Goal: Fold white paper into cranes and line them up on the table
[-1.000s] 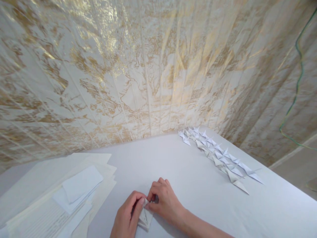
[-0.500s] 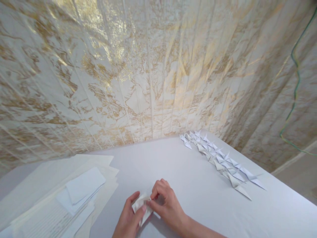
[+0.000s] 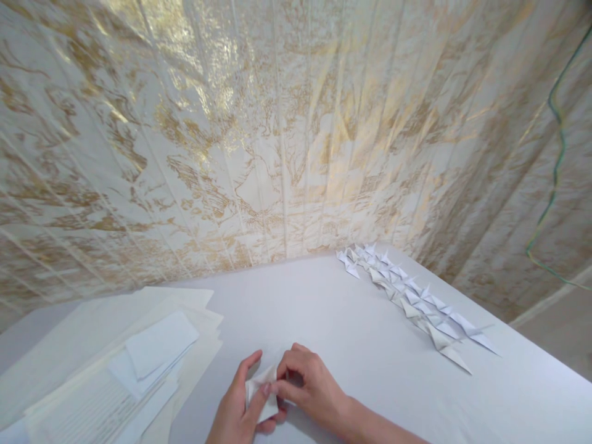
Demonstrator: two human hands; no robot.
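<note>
A small folded piece of white paper is held just above the table's near side. My left hand grips it from the left, thumb across its face and fingers behind. At its upper right edge my right hand pinches the paper between thumb and curled fingers. Several folded white paper cranes stand in rows at the right of the table, apart from both hands.
The white table meets a wall with a gold-patterned covering. At the left lie overlapping paper sheets, with smaller cut pieces on top. A green cord hangs at the right.
The folded paper has turned a little and now shows a flatter face. My right hand's fingers have shifted slightly left and down along its edge. The cranes and sheets stay put.
</note>
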